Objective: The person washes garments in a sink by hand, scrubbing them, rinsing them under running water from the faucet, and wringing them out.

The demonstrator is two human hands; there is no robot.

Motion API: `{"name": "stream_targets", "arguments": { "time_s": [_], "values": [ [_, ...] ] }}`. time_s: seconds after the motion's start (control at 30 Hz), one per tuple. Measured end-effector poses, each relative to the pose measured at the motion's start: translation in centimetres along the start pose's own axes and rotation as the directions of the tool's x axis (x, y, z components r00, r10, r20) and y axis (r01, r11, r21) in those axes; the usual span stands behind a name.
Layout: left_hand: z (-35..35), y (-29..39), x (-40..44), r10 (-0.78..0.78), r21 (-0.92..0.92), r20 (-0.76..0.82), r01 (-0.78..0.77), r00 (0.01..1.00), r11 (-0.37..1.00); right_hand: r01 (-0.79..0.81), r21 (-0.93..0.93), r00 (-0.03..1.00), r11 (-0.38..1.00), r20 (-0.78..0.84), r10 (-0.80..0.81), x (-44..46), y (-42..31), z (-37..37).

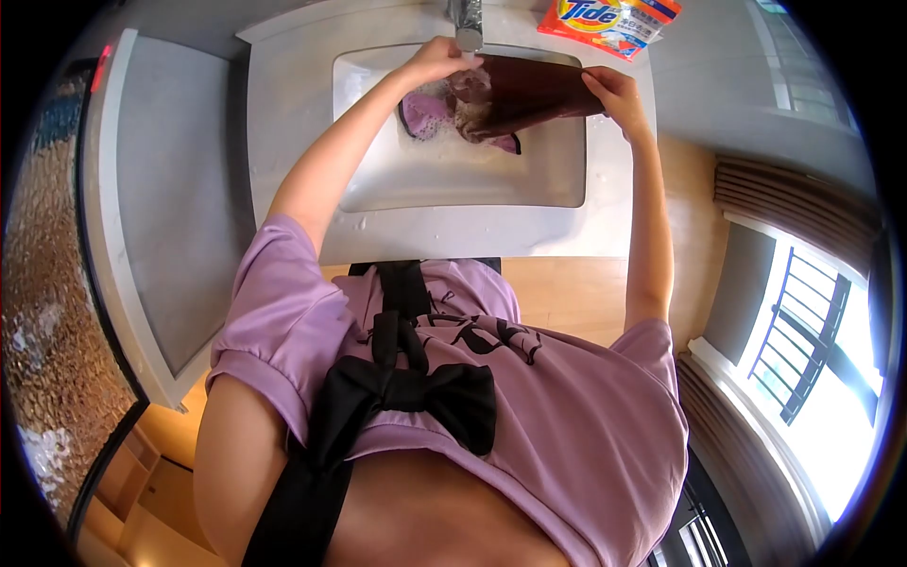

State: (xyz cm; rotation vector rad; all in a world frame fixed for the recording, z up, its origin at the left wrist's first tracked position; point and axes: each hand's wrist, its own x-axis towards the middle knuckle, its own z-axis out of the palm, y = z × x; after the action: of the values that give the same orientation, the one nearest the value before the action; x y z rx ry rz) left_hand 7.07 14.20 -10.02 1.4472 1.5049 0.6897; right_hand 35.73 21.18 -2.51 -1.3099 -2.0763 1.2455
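Note:
A dark brown cloth [534,93] is stretched out over the sink [378,184], just below the faucet [468,24]. My left hand [441,61] pinches its left end right under the spout. On the other side my right hand [616,94] grips the cloth's right upper corner near the basin's edge. White suds cling to the cloth's left part, which hangs down into the basin. Beneath it lies a purple cloth [425,115] with dark edging, partly covered by foam and by the brown cloth.
An orange and white Tide detergent bag [614,24] lies on the counter behind the basin, to the right. The pale counter [293,142] surrounds the sink. A grey panel [179,189] stands to the left, and a window with bars [803,331] is at the right.

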Motion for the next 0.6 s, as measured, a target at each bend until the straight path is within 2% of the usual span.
{"name": "stream_targets", "arguments": {
  "time_s": [0.07, 0.17, 0.3, 0.37, 0.47, 0.6],
  "values": [
    [0.3, 0.0, 0.0, 0.049, -0.048, -0.069, -0.052, 0.996, 0.998, -0.016, 0.031, 1.000, 0.999, -0.003, 0.017, -0.1, -0.1, -0.2],
    [0.7, -0.8, 0.4, 0.094, -0.082, -0.091, -0.102, 0.991, 0.991, -0.032, 0.032, 0.999, 0.999, -0.028, 0.033, -0.5, -0.7, -0.3],
    [0.6, -0.6, 0.1, 0.058, -0.115, -0.070, -0.066, 0.996, 0.991, -0.016, 0.075, 1.000, 0.997, -0.024, 0.018, -0.7, -0.5, -0.3],
    [0.3, -0.7, -0.1, -0.053, -0.204, -0.038, 0.044, 0.998, 0.978, -0.048, 0.075, 0.998, 0.996, -0.025, 0.050, -0.8, -0.5, -0.3],
    [-0.5, -0.8, -0.9, 0.015, -0.225, 0.005, -0.013, 1.000, 0.974, -0.064, 0.104, 0.998, 0.993, 0.000, 0.064, -0.6, 0.1, 0.1],
    [-1.8, -1.2, -2.1, 0.032, -0.195, -0.038, -0.039, 0.999, 0.980, -0.071, 0.087, 0.997, 0.994, 0.012, 0.070, -0.1, 0.5, 1.9]
  ]
}}
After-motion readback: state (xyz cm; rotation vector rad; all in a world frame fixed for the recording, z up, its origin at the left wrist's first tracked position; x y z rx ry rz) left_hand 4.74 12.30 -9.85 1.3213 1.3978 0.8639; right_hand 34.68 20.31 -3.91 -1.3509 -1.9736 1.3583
